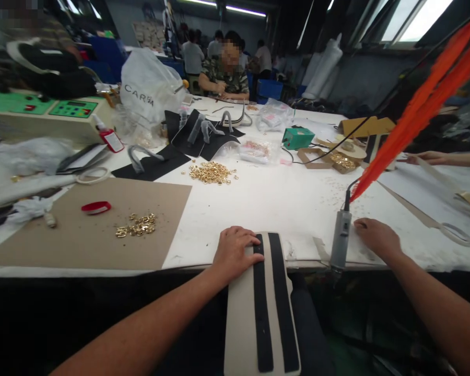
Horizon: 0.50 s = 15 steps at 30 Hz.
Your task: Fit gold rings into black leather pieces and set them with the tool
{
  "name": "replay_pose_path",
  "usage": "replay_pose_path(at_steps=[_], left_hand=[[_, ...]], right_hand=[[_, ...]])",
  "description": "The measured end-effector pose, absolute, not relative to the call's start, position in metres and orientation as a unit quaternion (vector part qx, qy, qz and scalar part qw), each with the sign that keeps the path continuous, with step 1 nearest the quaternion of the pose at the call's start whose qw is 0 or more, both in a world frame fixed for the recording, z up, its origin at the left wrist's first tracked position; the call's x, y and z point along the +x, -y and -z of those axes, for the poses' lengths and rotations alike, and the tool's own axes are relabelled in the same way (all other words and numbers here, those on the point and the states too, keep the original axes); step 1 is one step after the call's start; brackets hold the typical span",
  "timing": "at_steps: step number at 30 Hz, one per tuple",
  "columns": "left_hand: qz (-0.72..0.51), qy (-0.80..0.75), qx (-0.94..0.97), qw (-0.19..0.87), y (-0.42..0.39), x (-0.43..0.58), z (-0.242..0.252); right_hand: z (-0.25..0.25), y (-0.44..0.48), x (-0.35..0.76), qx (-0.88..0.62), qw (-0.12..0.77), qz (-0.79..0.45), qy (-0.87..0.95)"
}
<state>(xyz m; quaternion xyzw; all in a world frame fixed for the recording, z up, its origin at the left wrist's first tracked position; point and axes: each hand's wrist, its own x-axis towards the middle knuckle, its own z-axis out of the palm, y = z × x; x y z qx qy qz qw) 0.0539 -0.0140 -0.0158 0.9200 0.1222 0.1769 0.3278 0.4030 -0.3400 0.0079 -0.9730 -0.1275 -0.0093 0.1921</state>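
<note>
A long beige panel [241, 324] with two black strips [263, 313] slopes from the lap up onto the table's front edge. Over its far end, my left hand [235, 253] holds the panel, with thumb and fingertips on the left strip. To the right, my right hand [378, 240] is low over the white tabletop, its fingers curled together; whatever they pinch, if anything, is too small to make out. Close beside that hand hangs a grey electric screwdriver [340, 240] on a cord with a bright orange streamer [419, 99]. Tiny parts [342, 190] lie scattered beyond it.
Gold fittings [211, 172] form a pile mid-table; more gold pieces [137, 225] and a red band [96, 207] lie on brown board [82, 245]. Behind are black pieces [149, 163], a green box [297, 138] and a cardboard tray [317, 158]. Another person's hand [426, 157] is at right.
</note>
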Motion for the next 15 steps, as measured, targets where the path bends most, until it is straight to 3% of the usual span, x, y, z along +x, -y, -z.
replay_pose_path(at_steps=[3, 8, 13, 15], left_hand=[[-0.181, -0.124, 0.918, 0.331, 0.015, 0.053, 0.018], [-0.19, -0.112, 0.919, 0.326, 0.015, 0.054, 0.021], [-0.184, -0.111, 0.925, 0.314, 0.017, 0.053, 0.018], [-0.185, -0.108, 0.925, 0.313, 0.017, 0.053, 0.018]], right_hand=[[-0.025, 0.346, 0.375, -0.968, 0.231, 0.049, 0.08], [-0.055, 0.316, 0.263, -0.91, 0.395, 0.083, 0.097], [-0.037, 0.224, 0.172, -0.833, 0.437, -0.193, 0.28], [-0.023, 0.195, 0.165, -0.811, 0.421, -0.233, 0.333]])
